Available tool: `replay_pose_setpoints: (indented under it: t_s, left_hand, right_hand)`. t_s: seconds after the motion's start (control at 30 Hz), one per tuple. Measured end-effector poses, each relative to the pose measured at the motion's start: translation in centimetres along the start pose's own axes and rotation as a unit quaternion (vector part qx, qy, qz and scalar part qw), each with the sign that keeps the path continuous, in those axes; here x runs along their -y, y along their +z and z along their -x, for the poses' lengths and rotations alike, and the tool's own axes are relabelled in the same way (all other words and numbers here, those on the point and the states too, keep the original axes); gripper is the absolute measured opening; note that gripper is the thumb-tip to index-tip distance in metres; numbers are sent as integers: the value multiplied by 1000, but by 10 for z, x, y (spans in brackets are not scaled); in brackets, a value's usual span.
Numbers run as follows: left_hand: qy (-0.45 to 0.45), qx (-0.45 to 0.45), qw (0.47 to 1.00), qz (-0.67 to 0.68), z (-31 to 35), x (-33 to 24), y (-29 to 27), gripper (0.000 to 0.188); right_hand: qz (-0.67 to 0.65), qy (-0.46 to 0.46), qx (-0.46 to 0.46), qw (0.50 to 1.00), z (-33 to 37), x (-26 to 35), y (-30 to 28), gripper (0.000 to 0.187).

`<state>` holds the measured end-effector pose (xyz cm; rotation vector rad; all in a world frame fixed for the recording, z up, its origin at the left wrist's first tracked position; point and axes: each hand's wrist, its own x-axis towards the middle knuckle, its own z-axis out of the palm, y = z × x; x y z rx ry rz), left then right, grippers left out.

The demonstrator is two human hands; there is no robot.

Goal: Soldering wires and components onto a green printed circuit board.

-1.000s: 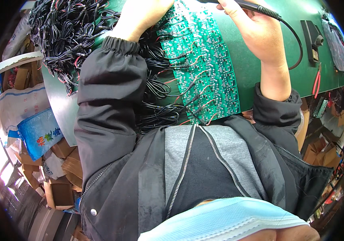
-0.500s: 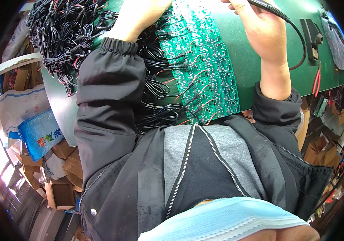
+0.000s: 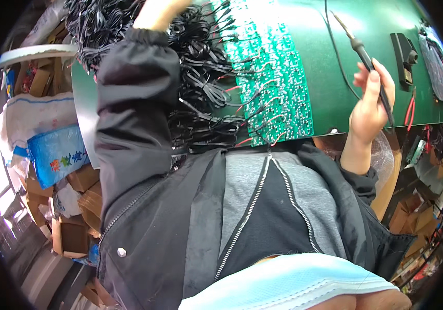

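Observation:
In my right hand (image 3: 369,111) is a soldering iron (image 3: 362,52), gripped by its dark handle. Its metal tip points up and left, above the green tabletop and apart from the boards. A panel of green circuit boards (image 3: 286,103) lies in front of me, with thin red and black wires rising from its left side. Bundled black cables (image 3: 203,88) lie along that side. My left hand (image 3: 162,13) is at the top edge, over the cables; its fingers are out of view, so what they touch is hidden.
A black iron stand (image 3: 403,59) sits on the green table (image 3: 330,77) at the right, near red-handled pliers (image 3: 410,109) and a plastic bag (image 3: 438,64). More cables (image 3: 102,26) are heaped at far left. Cardboard boxes (image 3: 71,235) and a blue bag (image 3: 58,155) lie below, left.
My right hand has moved right and nearer to me with the soldering iron, away from the boards. My left hand has moved up and left, partly out of view. The view has shifted slightly.

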<state>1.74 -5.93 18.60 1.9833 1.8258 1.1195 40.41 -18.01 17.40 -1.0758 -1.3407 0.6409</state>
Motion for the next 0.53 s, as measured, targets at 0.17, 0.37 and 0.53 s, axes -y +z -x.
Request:
replay_pose_setpoints:
  t_s: [0.17, 0.37, 0.53]
  left_hand:
    - [10, 295, 924, -243, -29, 14, 5, 32]
    - [-89, 338, 936, 29, -26, -36, -12, 43]
    - [72, 315, 921, -219, 23, -130, -84, 65]
  right_hand:
    - [56, 30, 6, 998, 36, -27, -18, 27]
    - [57, -11, -5, 998, 24, -35, -11, 23]
    - [9, 11, -7, 1000, 25, -36, -9, 26]
